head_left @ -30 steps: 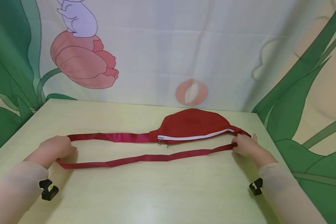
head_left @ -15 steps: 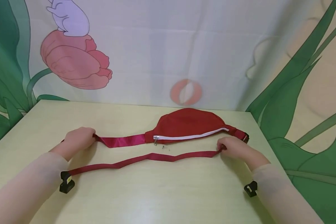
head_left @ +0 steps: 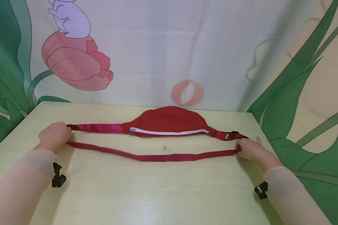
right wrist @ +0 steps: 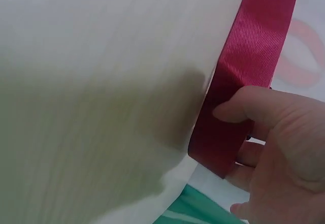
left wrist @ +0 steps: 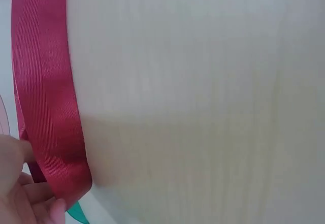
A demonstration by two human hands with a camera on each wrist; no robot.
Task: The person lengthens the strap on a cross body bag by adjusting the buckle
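Observation:
A red waist bag with a white zipper lies on the far half of the table, its strap drawn into a long loop toward me. At the left end my left hand grips the strap where it doubles back; its fingers curl inside the bend of the shiny red webbing in the left wrist view. Beyond the black buckle, my right hand holds the loop's other end. The thumb presses the webbing in the right wrist view, with other fingers behind it.
The pale table reaches back to a hanging cloth printed with a rabbit, flowers and leaves. Small dark specks lie between bag and strap. A black wrist camera hangs under the left sleeve, another camera under the right.
My left hand moved right, then back left, and the bag slid left with it. The strap's left part, twisted half a second ago, is now straight. My right hand shifted slightly right.

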